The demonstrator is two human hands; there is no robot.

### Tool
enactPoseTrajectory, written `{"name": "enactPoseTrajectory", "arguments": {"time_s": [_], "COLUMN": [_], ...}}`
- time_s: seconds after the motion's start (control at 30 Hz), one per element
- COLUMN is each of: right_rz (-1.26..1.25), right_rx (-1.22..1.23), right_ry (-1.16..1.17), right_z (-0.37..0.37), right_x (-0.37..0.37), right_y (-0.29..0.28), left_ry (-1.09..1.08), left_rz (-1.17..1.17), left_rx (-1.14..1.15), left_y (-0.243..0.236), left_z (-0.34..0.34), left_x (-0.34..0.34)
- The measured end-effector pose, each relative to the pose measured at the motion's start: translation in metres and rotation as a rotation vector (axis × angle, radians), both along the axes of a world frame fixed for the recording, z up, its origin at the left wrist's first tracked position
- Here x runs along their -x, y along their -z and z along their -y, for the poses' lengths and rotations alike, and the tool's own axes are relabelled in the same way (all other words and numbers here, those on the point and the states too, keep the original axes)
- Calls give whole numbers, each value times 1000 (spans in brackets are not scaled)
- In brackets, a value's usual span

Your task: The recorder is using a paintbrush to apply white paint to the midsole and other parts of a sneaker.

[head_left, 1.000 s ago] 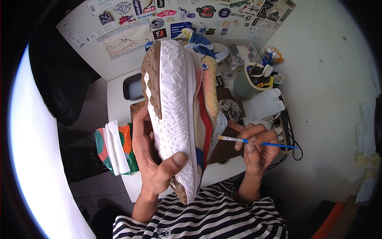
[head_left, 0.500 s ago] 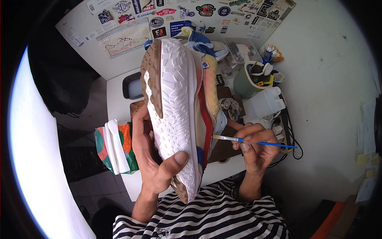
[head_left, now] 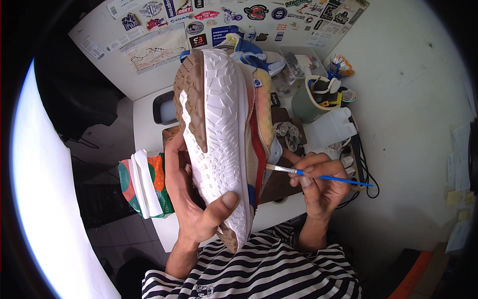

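Shoe (head_left: 226,129) held over the table (head_left: 144,119), sole (head_left: 220,89) face-on — left hand (head_left: 193,215) clamps it, thumb (head_left: 219,209) pressed on sole, other fingertips hidden; probably for steadiness. Right hand (head_left: 322,192) pinches the brush (head_left: 298,172) near its ferrule (head_left: 287,170) — likely for control; bristles (head_left: 269,167) by the upper (head_left: 265,107), contact unclear.

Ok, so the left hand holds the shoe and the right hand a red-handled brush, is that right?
Not quite: the brush has a blue handle, as the head view shows. The left hand does hold the shoe, and the right hand the brush.
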State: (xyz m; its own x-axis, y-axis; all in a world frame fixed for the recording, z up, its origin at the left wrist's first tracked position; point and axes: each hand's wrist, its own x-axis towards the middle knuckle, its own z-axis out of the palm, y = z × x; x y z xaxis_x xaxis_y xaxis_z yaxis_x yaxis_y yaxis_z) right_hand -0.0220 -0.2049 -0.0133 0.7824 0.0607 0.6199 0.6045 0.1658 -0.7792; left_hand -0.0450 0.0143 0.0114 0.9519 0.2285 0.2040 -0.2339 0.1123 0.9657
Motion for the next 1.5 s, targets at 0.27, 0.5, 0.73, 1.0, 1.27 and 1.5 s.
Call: {"name": "enactPoseTrajectory", "arguments": {"time_s": [0.27,0.5,0.73,1.0,1.27,1.5], "right_rz": [-5,-56,-205,-328,-382,-305], "right_rx": [-17,-179,-198,-207,43,-184], "right_ry": [18,-57,-15,215,256,245], "right_z": [-1,0,4,19,2,-5], "right_x": [0,-2,1,-17,-41,-30], "right_y": [2,6,22,63,101,79], "left_ry": [-12,-19,-94,-67,-203,-161], "left_rz": [15,-24,-281,-353,-215,-180], "left_rx": [-15,34,193,285,167,250], "left_y": [0,2,31,48,72,90], "left_z": [1,2,1,3,11,14], "left_x": [0,2,9,12,18,22]}}
